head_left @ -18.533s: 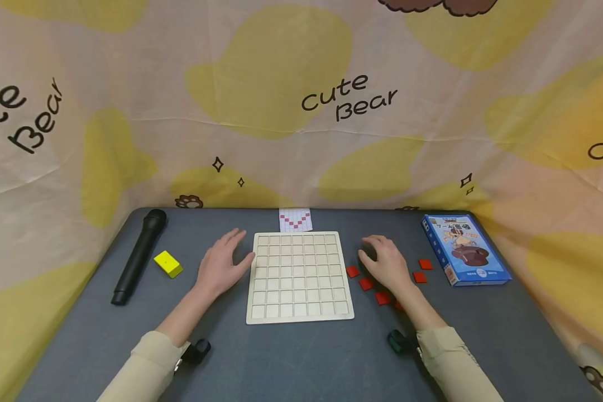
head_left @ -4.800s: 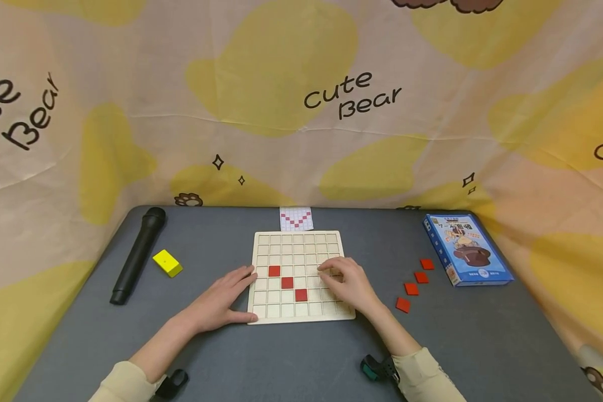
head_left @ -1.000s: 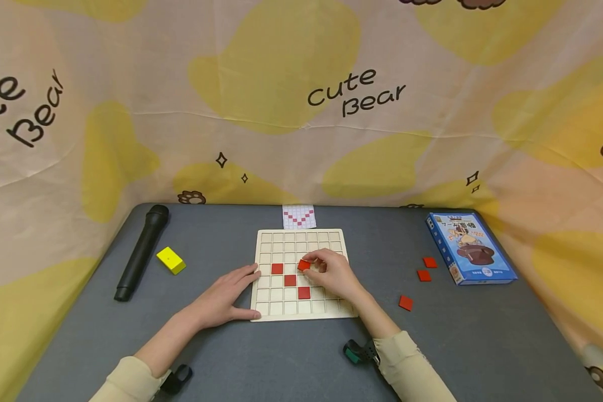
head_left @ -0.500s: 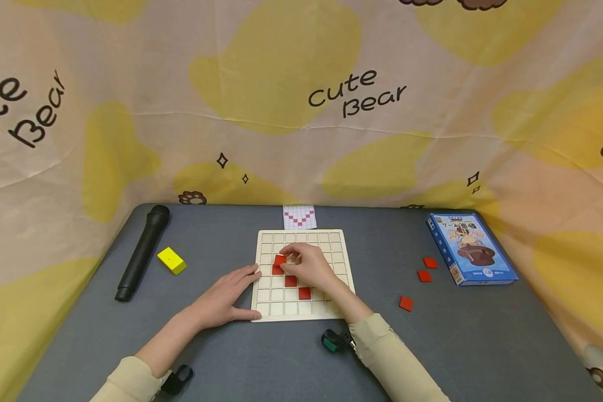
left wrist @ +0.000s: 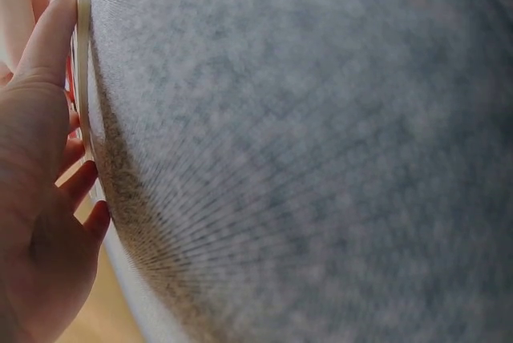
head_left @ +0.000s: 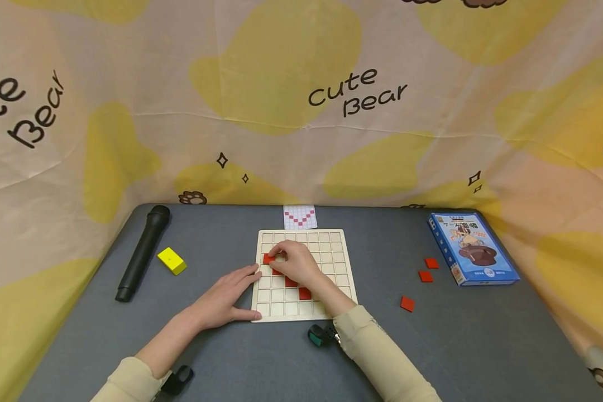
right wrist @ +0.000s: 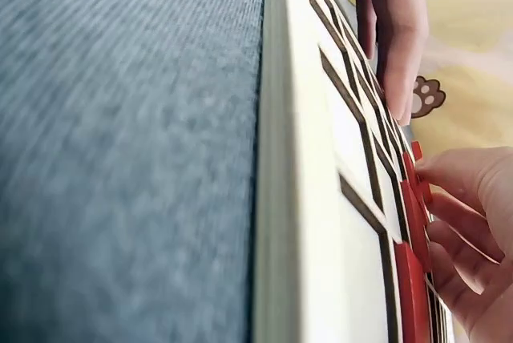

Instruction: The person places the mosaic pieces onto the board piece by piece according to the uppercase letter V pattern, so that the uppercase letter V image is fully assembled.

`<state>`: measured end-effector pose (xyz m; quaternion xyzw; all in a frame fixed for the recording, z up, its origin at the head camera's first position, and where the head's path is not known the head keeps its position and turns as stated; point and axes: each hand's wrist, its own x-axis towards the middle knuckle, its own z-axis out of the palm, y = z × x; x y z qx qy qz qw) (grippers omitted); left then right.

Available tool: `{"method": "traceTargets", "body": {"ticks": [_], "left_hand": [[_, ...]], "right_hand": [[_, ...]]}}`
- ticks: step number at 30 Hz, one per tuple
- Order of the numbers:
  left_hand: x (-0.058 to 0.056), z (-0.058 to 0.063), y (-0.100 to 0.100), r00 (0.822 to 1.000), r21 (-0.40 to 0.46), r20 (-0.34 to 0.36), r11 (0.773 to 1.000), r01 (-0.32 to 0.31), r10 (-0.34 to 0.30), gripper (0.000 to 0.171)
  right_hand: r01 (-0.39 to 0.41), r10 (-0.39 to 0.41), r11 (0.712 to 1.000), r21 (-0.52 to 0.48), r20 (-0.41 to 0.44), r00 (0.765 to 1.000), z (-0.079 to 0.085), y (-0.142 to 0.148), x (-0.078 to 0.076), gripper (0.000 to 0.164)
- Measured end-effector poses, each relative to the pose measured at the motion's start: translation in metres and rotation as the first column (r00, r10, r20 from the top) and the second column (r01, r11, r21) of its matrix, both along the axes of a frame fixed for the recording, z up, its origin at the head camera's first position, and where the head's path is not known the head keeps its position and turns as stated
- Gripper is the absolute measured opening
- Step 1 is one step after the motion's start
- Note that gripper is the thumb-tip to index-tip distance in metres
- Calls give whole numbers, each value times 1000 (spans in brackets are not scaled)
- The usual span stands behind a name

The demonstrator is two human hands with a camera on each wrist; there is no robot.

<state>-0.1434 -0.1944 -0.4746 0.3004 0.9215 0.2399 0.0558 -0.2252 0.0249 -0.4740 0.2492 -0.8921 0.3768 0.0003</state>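
Note:
A cream grid board (head_left: 350, 285) lies in the middle of the table. My left hand (head_left: 223, 300) rests along its left edge, fingers extended and thumb near the front corner. Over the leftmost column my right hand (head_left: 301, 265) pinches a red square tile (head_left: 267, 258) between thumb and fingertips. Below it, red tiles run diagonally in the board's cells; the front one (head_left: 305, 293) shows fully, while the right hand partly covers the others. In the right wrist view, red tiles (right wrist: 412, 295) stand slightly proud of the cells beside the right hand (right wrist: 473, 223).
Three loose red tiles (head_left: 407, 304) lie right of the board. A blue box (head_left: 474, 251) stands farther right. On the left are a yellow block (head_left: 172, 261) and a black microphone (head_left: 143, 254). Behind the board is a card (head_left: 300, 218) with a pink V pattern. Patterned cloth (head_left: 261, 84) hangs behind.
Over the last second my right hand has carried the red tile left across the board to the leftmost column. My left hand has stayed on the edge. Earlier, the board held no tiles.

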Motion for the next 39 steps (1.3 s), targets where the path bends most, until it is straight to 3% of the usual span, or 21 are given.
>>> {"method": "traceTargets", "body": {"ticks": [6,12,18,24,29,33,39], "left_hand": [[-1,0,1,1000,-1,-7,1000,3,-3,89],[-1,0,1,1000,-3,-7,1000,8,-8,89],[-1,-1,0,1000,-10,11,1000,6,-6,91],[-2,-1,0,1000,-22,30,1000,-2,2,92],[-1,0,1,999,-18,44,1000,-14,15,92],[-1,1,1,998,-26,50,999,-25,27,92],[0,1,2,999,-34,41,999,-35,36,88]], "right_hand": [[14,-14,1000,18,-34,999,-2,-2,-2,7],[-47,44,999,-27,-75,996,-5,-1,-2,7],[-112,112,994,-13,-54,992,-3,3,2,15],[-86,84,995,-43,-46,995,0,12,8,16],[9,-2,993,-118,54,999,1,30,16,14],[77,-46,981,-177,174,984,2,51,23,15],[91,-44,975,-203,225,973,6,89,33,14]]}}
